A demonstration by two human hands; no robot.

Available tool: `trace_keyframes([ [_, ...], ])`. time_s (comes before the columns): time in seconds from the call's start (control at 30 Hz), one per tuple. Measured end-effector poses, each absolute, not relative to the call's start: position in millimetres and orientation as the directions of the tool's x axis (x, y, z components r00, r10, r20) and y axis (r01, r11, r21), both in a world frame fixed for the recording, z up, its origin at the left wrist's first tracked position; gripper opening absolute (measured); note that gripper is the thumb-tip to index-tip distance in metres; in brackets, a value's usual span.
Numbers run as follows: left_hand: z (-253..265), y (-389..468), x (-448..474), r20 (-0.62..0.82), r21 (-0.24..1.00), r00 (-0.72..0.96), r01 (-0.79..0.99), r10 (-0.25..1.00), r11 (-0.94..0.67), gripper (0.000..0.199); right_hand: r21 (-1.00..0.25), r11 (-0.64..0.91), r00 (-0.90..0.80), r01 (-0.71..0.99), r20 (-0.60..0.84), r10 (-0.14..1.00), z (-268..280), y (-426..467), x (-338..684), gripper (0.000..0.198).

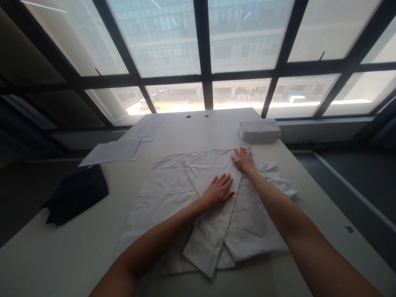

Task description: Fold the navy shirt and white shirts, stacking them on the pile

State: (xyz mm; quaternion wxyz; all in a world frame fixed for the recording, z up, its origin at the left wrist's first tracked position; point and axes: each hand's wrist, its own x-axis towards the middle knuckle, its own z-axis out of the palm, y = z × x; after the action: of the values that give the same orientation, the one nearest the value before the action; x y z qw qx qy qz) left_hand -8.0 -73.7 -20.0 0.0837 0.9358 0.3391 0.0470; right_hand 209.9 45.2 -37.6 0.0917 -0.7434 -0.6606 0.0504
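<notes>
A white garment [173,177] with long sleeves, seemingly a shirt or coat, lies spread on the white table [309,231]. One sleeve [207,239] is laid lengthwise over its body, the cuff end pointing towards me. My left hand [218,192] rests flat on the folded-over part near the middle, fingers spread. Farther off, my right hand [243,160] presses flat on the garment's far edge, its fingers also apart. Rumpled cloth [278,177] sticks out to the right of my right forearm.
A stack of folded white cloth [259,129] sits at the back right. White paper sheets [113,150] lie at the left, with a dark folded cloth [78,194] nearer me at the left edge. Large windows [170,37] rise behind the table.
</notes>
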Motion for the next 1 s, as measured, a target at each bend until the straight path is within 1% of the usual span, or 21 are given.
trace_keyframes([
  [0.1,-29,-73,-7,0.042,0.174,0.769,0.623,0.638,-0.762,0.067,-0.208,-0.107,0.121,0.972,0.057,0.991,-38,45,210,0.064],
  [0.2,-31,-74,-10,0.052,0.175,0.765,0.626,0.642,-0.76,0.066,-0.204,-0.106,0.133,0.973,0.119,0.984,-39,42,208,0.062],
  [0.33,-30,-75,-10,0.065,0.185,0.76,0.627,0.646,-0.757,0.063,-0.194,-0.153,0.19,0.969,0.189,0.963,-40,37,205,0.06],
  [0.4,-30,-74,-10,0.07,0.186,0.76,0.626,0.646,-0.757,0.062,-0.186,-0.08,0.113,0.979,0.175,0.978,-39,35,207,0.059],
  [0.5,-31,-73,-9,0.071,0.185,0.758,0.629,0.648,-0.756,0.062,-0.18,0.136,-0.124,0.974,0.079,0.989,-38,38,214,0.06],
  [0.53,-31,-73,-9,0.071,0.185,0.757,0.629,0.649,-0.755,0.062,-0.181,0.174,-0.169,0.968,0.046,0.985,-37,40,217,0.061],
  [0.57,-32,-73,-9,0.071,0.186,0.756,0.631,0.65,-0.754,0.062,-0.179,0.177,-0.176,0.968,0.022,0.984,-37,42,220,0.062],
  [0.7,-32,-75,-10,0.081,0.19,0.75,0.635,0.656,-0.749,0.062,-0.152,0.019,-0.021,0.988,-0.012,1.0,-38,51,227,0.064],
  [1.0,-30,-76,-9,0.087,0.196,0.733,0.652,0.675,-0.733,0.06,-0.154,-0.255,0.261,0.954,0.021,0.965,-40,56,216,0.067],
])
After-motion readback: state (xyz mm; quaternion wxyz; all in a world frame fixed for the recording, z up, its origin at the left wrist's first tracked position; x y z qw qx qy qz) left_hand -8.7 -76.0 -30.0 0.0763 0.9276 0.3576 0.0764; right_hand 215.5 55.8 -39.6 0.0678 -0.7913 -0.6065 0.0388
